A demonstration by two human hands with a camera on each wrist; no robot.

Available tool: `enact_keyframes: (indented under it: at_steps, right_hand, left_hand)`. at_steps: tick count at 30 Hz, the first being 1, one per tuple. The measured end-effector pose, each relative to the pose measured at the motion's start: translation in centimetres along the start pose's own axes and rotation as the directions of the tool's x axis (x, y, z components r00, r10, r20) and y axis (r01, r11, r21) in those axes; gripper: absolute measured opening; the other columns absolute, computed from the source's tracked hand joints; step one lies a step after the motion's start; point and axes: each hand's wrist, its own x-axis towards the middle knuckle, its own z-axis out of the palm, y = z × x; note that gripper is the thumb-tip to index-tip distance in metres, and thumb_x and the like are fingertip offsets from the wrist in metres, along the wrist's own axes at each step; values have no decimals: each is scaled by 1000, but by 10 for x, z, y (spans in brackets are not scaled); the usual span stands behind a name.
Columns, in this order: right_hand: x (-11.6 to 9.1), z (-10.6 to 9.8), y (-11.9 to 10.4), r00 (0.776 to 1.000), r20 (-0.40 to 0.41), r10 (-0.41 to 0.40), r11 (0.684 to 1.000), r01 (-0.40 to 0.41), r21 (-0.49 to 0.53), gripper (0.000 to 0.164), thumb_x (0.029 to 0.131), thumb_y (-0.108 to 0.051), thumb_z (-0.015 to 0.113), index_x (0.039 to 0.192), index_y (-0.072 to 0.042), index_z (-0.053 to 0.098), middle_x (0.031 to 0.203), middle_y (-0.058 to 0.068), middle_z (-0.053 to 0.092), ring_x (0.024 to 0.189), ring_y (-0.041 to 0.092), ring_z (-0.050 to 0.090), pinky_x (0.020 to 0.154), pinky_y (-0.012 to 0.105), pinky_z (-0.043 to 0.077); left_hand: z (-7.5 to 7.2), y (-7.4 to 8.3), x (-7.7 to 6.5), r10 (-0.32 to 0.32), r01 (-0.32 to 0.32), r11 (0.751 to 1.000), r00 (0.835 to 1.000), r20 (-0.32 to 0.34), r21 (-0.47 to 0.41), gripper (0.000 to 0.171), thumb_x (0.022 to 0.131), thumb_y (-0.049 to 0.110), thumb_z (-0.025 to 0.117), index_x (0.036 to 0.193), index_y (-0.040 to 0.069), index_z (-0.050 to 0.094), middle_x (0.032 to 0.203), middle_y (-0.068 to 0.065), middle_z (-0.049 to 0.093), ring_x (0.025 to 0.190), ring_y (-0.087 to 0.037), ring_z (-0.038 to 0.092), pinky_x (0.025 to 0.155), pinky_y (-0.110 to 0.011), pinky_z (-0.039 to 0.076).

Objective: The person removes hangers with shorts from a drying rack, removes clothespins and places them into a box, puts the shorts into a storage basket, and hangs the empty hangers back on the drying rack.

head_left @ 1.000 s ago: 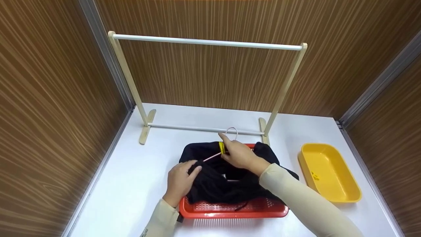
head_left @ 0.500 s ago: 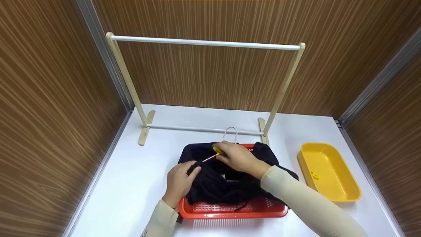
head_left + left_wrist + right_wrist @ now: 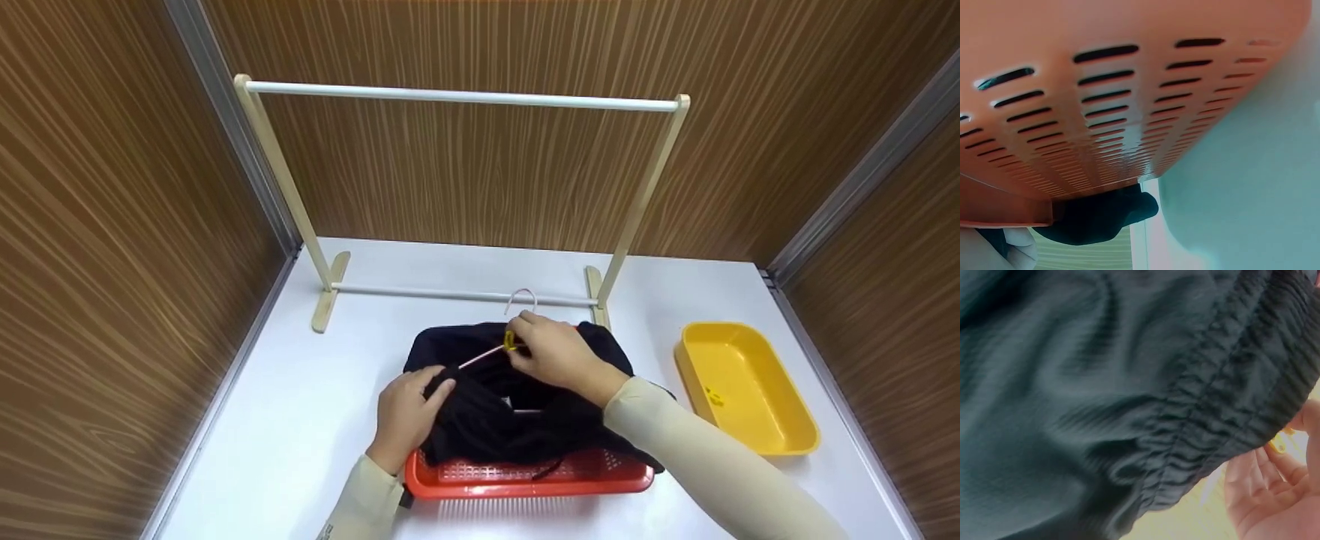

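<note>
A black garment (image 3: 495,435) with a gathered elastic waistband (image 3: 1207,405) lies bunched over a red slotted basket (image 3: 525,491). My left hand (image 3: 405,412) grips the garment's left edge between thumb and fingers. Out of that edge runs the thin pink bar of a clothes hanger (image 3: 480,358), whose hook stands up behind my right hand (image 3: 559,352). With thumb and fingertips my right hand pinches a yellow clip (image 3: 510,340) on the bar. The same yellow clip (image 3: 1279,443) peeks out by the fingers in the right wrist view. Folds of cloth hide the hanger's far end.
Behind the basket stands a wooden clothes rack (image 3: 461,96) with white rods. A yellow tray (image 3: 750,390) sits on the white table (image 3: 277,420) at the right. Wood-grain panels (image 3: 112,225) enclose the left, back and right sides.
My right hand's raised index finger has come down onto the yellow clip. The clip shifted left and tilted, then came back right. The left hand keeps its grip on the garment.
</note>
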Motion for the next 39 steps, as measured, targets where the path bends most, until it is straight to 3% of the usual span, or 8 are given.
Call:
enact_keyframes:
  at_steps: [11, 21, 29, 39]
  right_hand:
    - [-8, -1, 9, 989, -37, -145, 987, 141, -80, 21, 91, -24, 80, 92, -12, 62, 86, 0, 64, 78, 21, 63, 59, 43, 53]
    - [-11, 2, 15, 989, -57, -139, 990, 138, -11, 14, 95, -21, 75, 93, -12, 65, 87, 0, 65, 81, 21, 63, 63, 43, 54]
    - [-20, -1, 19, 979, -156, -131, 985, 147, 95, 11, 95, -20, 76, 95, -14, 67, 87, -3, 65, 79, 17, 61, 66, 39, 53]
    - [-61, -11, 21, 943, -315, -107, 961, 179, 209, 20, 91, -15, 80, 88, -13, 60, 83, -4, 56, 76, 12, 50, 66, 32, 44]
  left_hand:
    - [0, 0, 0, -3, 3, 1000, 1000, 6, 8, 28, 95, 35, 75, 112, 14, 79, 109, -1, 78, 97, -25, 73, 92, -45, 55]
    - [0, 0, -1, -17, 17, 1000, 1000, 16, -3, 30, 96, 36, 74, 114, 13, 79, 110, -2, 78, 99, -25, 73, 95, -45, 54]
    - [-1, -1, 0, -5, 5, 1000, 1000, 0, -6, 28, 95, 38, 75, 112, 16, 79, 108, 2, 78, 95, -22, 73, 87, -42, 56]
    - [-1, 0, -1, -4, 4, 1000, 1000, 4, -6, 27, 95, 39, 74, 112, 19, 79, 108, 4, 78, 94, -20, 72, 83, -41, 56]
